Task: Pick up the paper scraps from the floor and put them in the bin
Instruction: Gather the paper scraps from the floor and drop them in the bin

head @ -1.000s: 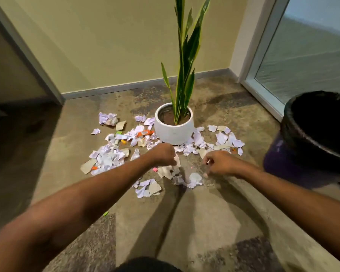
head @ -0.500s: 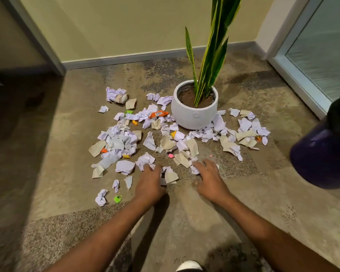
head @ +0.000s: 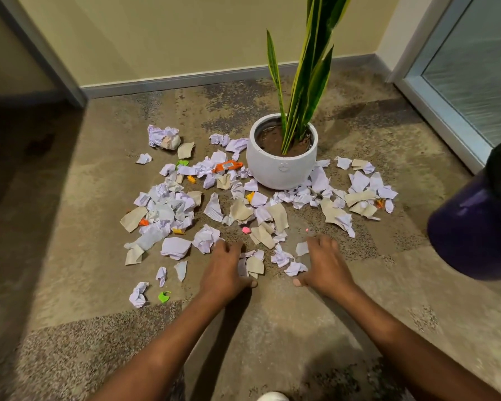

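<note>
Bracketing a small cluster of paper scraps [head: 255, 264] on the floor [head: 272, 328]: left hand [head: 223, 270] on one side, right hand [head: 326, 266] on the other. Both are palm-down, fingers stretched forward, thumbs pointing inward toward each other. Neither hand has hold of anything. The fingers are near-straight and spread, laid on or just above the floor; which of the two, I cannot tell. Judgement: the two-sided placement suits raking the near scraps into one heap before lifting, rather than pinching pieces singly.

Location of scraps: all on the floor. They fan in a wide arc around the near side of a white pot [head: 281, 169] holding a tall striped plant [head: 310, 82]. The spread is densest to the pot's left and thinner to its right, with several pieces against the pot's base. The bin [head: 472, 227] — purple body, black liner — sits at the right edge of view, well apart from the hands and only partly in frame. Its inside is not visible.

Appearance: mostly white paper, torn and crumpled, plus some flatter beige pieces and a few small bits in orange, yellow, pink and green. An orange wrapper [head: 227, 166] lies just left of the pot. A larger crumpled wad [head: 162, 137] sits at the far left of the spread. Pieces look light and loose — expect some to slip out of a scoop. Task judged barely started.
</note>
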`<move>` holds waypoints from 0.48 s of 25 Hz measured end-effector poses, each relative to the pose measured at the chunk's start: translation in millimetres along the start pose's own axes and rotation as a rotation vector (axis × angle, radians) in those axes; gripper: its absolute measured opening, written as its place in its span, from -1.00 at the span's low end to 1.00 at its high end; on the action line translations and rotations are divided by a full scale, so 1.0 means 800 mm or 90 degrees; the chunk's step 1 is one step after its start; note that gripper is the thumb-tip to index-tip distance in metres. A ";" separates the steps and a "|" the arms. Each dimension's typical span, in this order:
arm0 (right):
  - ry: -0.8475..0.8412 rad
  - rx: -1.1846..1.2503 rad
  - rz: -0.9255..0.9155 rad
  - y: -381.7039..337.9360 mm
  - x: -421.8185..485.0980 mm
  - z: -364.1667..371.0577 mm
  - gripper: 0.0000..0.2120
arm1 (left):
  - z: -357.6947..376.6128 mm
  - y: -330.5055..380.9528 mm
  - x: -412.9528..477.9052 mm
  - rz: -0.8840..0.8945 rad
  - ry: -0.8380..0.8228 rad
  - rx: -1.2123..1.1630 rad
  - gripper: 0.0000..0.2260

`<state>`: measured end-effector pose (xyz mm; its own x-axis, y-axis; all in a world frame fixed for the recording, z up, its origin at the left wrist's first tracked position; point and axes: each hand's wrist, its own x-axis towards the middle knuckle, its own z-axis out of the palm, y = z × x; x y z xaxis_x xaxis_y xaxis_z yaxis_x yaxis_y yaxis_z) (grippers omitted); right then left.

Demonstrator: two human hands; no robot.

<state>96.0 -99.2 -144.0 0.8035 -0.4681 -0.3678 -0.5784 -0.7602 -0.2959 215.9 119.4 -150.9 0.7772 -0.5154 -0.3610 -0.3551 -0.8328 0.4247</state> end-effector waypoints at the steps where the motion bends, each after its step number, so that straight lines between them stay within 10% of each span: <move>1: 0.017 0.014 -0.020 -0.004 0.002 0.003 -0.14 | 0.000 0.005 0.003 0.009 -0.006 -0.011 -0.10; 7: 0.024 0.113 -0.149 -0.031 -0.001 0.021 -0.53 | 0.003 0.018 0.012 0.053 -0.024 -0.070 -0.33; 12: 0.090 0.036 -0.080 -0.001 0.002 0.013 -0.34 | -0.001 0.002 0.007 0.066 -0.014 0.013 -0.19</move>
<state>96.4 -94.4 -153.8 0.8792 -0.4329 -0.1990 -0.4763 -0.7917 -0.3824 220.0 115.1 -151.3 0.7238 -0.6037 -0.3341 -0.4444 -0.7783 0.4436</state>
